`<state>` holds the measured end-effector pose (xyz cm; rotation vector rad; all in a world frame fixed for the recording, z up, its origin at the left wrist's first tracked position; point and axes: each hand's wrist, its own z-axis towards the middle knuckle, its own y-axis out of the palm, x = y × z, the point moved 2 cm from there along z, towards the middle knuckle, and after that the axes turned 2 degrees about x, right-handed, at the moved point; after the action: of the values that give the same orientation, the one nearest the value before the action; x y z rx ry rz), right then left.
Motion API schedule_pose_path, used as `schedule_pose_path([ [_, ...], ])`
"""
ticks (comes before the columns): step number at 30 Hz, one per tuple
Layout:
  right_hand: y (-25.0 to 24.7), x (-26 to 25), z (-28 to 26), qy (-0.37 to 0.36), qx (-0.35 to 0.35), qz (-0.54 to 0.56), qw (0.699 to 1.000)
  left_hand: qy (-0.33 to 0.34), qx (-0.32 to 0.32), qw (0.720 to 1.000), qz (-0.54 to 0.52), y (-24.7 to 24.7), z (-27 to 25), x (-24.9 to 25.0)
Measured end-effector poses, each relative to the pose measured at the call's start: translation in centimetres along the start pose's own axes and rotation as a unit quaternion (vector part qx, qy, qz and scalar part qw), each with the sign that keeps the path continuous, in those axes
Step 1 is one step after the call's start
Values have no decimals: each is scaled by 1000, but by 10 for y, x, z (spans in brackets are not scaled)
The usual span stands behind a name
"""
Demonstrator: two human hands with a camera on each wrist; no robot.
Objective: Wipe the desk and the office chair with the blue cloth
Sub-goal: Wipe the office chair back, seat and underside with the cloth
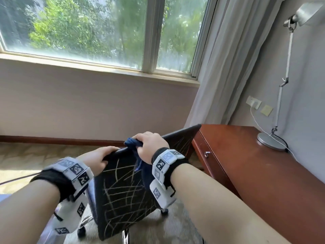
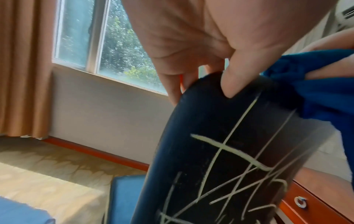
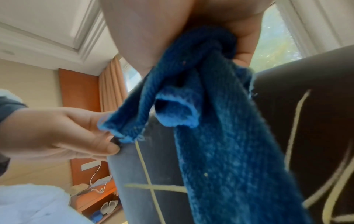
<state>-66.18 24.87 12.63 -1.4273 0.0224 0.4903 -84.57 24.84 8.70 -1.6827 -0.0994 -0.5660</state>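
Both forearms reach forward to the office chair. Its right hand grips the bunched blue cloth against the top edge of the black backrest, and the cloth hangs down the back. Its left hand curls over the same edge beside it, thumb in front. To the right stands the wooden surface with a desk lamp.
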Motion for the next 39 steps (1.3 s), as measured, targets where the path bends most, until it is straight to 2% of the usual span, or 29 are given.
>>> schedule_pose_path([
  [7, 24, -42, 11, -39, 23, 0, 999, -42, 58, 995, -64, -11, -14, -47],
  [15, 51, -95, 36, 23, 71, -18, 997, 35, 33, 999, -4, -39, -6, -111],
  [20, 69, -127, 40, 61, 90, -24, 994, 75, 13, 997, -2, -53, -8, -146],
  [26, 80, -144, 41, 72, 132, -42, 988, 118, 48, 991, -29, -55, -6, -167],
  [29, 83, -140, 37, 63, 169, -45, 983, 129, 102, 983, -82, -46, -5, -177],
  [32, 91, -136, 30, 37, 220, -53, 973, 160, 163, 962, -149, -32, -6, -193],
  [35, 103, -131, 27, 16, 286, -66, 956, 177, 170, 936, -252, -4, -5, -214],
  [37, 113, -127, 28, -4, 332, -95, 938, 163, 164, 937, -263, 25, 3, -230],
  [39, 128, -122, 32, -20, 383, -136, 914, 154, 174, 948, -218, 55, 18, -246],
])
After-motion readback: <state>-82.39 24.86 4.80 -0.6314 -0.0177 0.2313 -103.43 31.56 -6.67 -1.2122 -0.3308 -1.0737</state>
